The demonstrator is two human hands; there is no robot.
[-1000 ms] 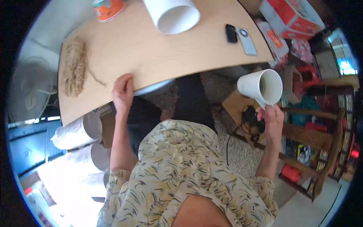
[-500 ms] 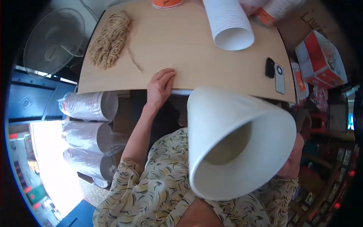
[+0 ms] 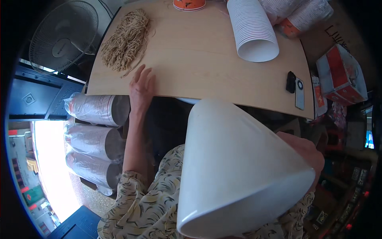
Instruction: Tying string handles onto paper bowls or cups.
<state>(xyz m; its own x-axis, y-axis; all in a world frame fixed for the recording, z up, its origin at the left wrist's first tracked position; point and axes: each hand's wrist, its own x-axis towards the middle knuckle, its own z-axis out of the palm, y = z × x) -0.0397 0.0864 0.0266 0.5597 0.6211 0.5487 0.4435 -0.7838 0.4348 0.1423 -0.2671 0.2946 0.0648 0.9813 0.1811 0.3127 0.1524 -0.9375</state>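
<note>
Close to the camera is a large white paper cup (image 3: 238, 159), tilted with its wide mouth toward my body. My right hand (image 3: 306, 153) grips its right side, and most of those fingers are hidden behind the cup. At the near edge of the table, my left hand (image 3: 141, 87) has its fingers apart and nothing visible in them. Just beyond its fingertips lies a bundle of tan twine (image 3: 125, 42), with loose strands trailing down its right side.
A stack of nested white cups (image 3: 254, 34) lies on the wooden table (image 3: 191, 67), and an orange cup (image 3: 189, 4) stands at the back. A phone (image 3: 299, 95) sits beside a black object (image 3: 291, 81). Bagged cup stacks (image 3: 93, 137) are at left, below a fan (image 3: 63, 40).
My left hand has moved left toward the twine, and its fingers have spread. The white cup has tipped, so its mouth faces lower and more of its outer wall shows.
</note>
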